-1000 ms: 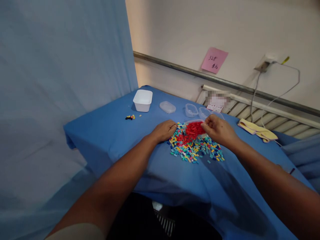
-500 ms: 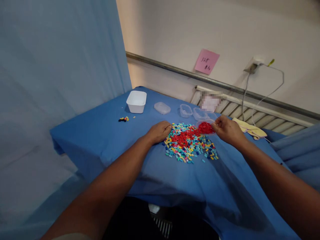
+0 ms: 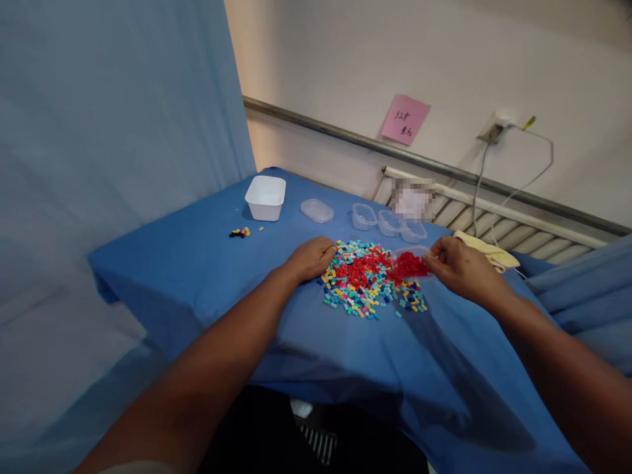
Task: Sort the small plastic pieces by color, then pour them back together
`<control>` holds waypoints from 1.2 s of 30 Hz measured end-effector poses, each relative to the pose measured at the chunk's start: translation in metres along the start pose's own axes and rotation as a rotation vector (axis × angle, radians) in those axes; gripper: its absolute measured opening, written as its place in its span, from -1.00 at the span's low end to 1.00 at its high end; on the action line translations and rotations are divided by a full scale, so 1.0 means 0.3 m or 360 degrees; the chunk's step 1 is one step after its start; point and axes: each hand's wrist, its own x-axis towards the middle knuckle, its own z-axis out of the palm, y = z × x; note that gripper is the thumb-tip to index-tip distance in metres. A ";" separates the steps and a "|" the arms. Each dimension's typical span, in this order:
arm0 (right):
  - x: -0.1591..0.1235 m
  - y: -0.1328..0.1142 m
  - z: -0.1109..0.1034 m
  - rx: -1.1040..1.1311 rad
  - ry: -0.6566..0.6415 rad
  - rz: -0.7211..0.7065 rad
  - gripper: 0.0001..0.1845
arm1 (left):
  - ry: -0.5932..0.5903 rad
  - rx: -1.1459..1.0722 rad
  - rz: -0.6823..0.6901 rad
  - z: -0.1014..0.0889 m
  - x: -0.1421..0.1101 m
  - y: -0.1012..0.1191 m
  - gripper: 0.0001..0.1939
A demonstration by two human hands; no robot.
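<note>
A heap of small coloured building bricks [image 3: 353, 303] lies on the blue cloth, with many red bricks [image 3: 363, 270] spread over its middle. My right hand [image 3: 457, 266] pinches the right side of a clear plastic tub [image 3: 415, 249] that holds more red bricks [image 3: 411, 264]. The tub is tilted towards the heap, and red bricks lie in a continuous run from its mouth to the pile. My left hand [image 3: 312, 258] rests at the heap's left edge, fingers curled closed; whatever they may hold is hidden.
Behind the heap stand several clear tubs [image 3: 364, 216] and a stack of clear lids [image 3: 316, 210]. A white bin [image 3: 265, 199] sits farther left, with a few black and yellow bricks [image 3: 239, 232] in front. A yellow cloth [image 3: 488, 252] lies right, near a radiator [image 3: 459, 209].
My right hand has brought the tub slightly nearer to me, away from the tubs behind. My left hand keeps its place beside the heap. The view has shifted slightly.
</note>
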 end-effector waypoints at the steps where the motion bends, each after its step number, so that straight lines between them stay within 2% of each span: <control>1: 0.006 -0.017 -0.005 0.0015 0.0000 -0.0005 -0.76 | 0.0001 -0.0002 -0.0003 0.001 0.000 0.000 -0.62; 6: 0.075 -0.115 -0.001 0.0018 -0.0017 -0.0072 -0.81 | 0.0088 -0.0028 -0.0055 0.008 0.002 -0.002 -0.63; 14: 0.218 -0.317 0.051 -0.0182 -0.0043 -0.0161 -0.73 | 0.0278 -0.0113 -0.0251 0.014 0.002 -0.012 -0.58; 18: 0.229 -0.410 0.064 -0.0335 -0.0063 -0.0264 -0.66 | 0.0421 -0.0322 -0.0347 0.018 0.007 -0.025 -0.56; 21: 0.214 -0.455 0.059 -0.0357 -0.0064 -0.0303 -0.65 | 0.0451 -0.0457 -0.0376 0.021 0.013 -0.033 -0.52; 28: 0.204 -0.483 0.057 -0.0309 -0.0105 -0.0352 -0.66 | 0.0445 -0.0520 -0.0424 0.015 0.013 -0.018 -0.43; 36: 0.259 -0.390 0.065 -0.0525 -0.0122 -0.0170 -0.62 | 0.0389 -0.0497 -0.0439 -0.008 0.001 -0.008 -0.40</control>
